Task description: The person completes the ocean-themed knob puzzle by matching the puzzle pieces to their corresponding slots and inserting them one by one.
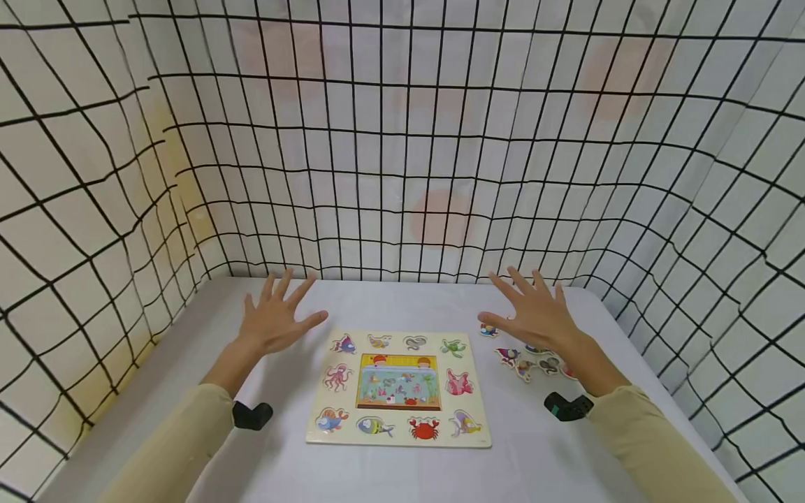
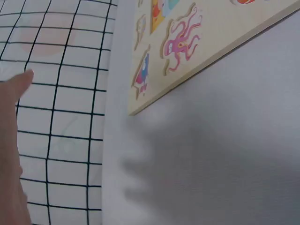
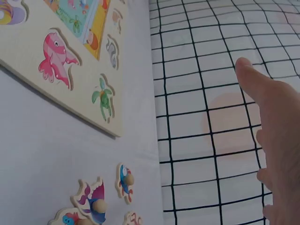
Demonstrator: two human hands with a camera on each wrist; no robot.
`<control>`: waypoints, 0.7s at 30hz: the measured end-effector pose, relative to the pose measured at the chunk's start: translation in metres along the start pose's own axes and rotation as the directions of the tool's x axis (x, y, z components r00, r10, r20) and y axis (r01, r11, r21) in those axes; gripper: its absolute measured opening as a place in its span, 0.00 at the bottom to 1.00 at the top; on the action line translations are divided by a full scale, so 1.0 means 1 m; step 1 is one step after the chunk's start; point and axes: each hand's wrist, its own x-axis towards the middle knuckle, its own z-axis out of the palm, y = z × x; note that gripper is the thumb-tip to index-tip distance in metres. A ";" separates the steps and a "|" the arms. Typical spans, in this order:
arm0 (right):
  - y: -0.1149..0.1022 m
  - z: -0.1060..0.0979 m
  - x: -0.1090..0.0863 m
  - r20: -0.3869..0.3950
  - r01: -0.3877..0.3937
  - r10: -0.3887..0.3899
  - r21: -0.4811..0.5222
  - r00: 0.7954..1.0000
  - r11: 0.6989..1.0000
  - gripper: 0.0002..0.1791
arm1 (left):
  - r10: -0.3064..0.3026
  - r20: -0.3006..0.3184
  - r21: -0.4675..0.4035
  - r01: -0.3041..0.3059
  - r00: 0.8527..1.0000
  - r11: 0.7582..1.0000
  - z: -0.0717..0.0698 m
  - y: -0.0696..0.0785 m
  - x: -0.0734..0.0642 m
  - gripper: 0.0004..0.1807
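Fingers [image 1: 302,290] fanned wide on both sides, folks! L hand [image 1: 273,321] is up over the table w/ fingers spread & straightish, thumb out to the side, pointing inward; R hand [image 1: 541,318] mirrors it, same wide spread, thumb aimed back at the L one. Wrist cams catch each thumb sticking out, other fingers mostly edge-on, so can't tell the gaps from there

Down btw the two thumbs & nearer the person than the fingertips: a flat cream wooden puzzle board w/ sea-creature recesses [image 1: 402,423], lying on the white table [image 1: 402,475]. Purple-and-blue fish [image 1: 343,344] sits in the corner nearest the L thumb, pink octopus [image 1: 337,377] next along that side; green turtle [image 1: 453,347] takes the corner nearest the R thumb. Mid-board, past both thumbs toward the person, there's a yellow-edged aquarium pic [image 1: 399,383]

Over to the R side! Loose painted wooden sea-creature pcs w/ round knobs [image 1: 508,356] lie below the R hand, one just under the thumb, the rest bunched btw thumb & wrist, some overlapping. Black wrist units [image 1: 253,416] sit behind the fingers, by the beige sleeves [image 1: 182,433]. Beyond the fingertips, a white backdrop w/ black grid lines [image 1: 390,150] rises up
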 end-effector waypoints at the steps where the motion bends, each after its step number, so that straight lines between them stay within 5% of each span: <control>1: 0.003 0.001 -0.001 -0.001 0.002 -0.002 0.010 1.000 1.000 0.54 | 0.012 0.010 -0.045 -0.011 1.000 0.999 0.002 -0.001 -0.002 0.49; 4: 0.009 0.005 -0.006 -0.017 0.016 -0.015 0.036 1.000 0.999 0.53 | 0.053 0.041 -0.226 -0.043 0.998 0.973 0.011 -0.005 -0.007 0.47; 10: 0.015 0.013 -0.014 -0.025 0.052 -0.050 0.092 0.998 0.994 0.52 | 0.117 0.114 -0.512 -0.043 0.987 0.858 0.032 -0.015 -0.020 0.47; 15: 0.020 0.023 -0.019 -0.027 0.078 -0.074 0.213 0.997 0.974 0.47 | 0.091 0.166 -0.601 0.027 0.982 0.799 0.040 -0.018 -0.033 0.47; 21: 0.027 0.036 -0.020 -0.044 0.079 -0.067 0.371 0.997 0.925 0.41 | 0.121 0.200 -0.618 0.030 0.972 0.785 0.051 -0.024 -0.046 0.45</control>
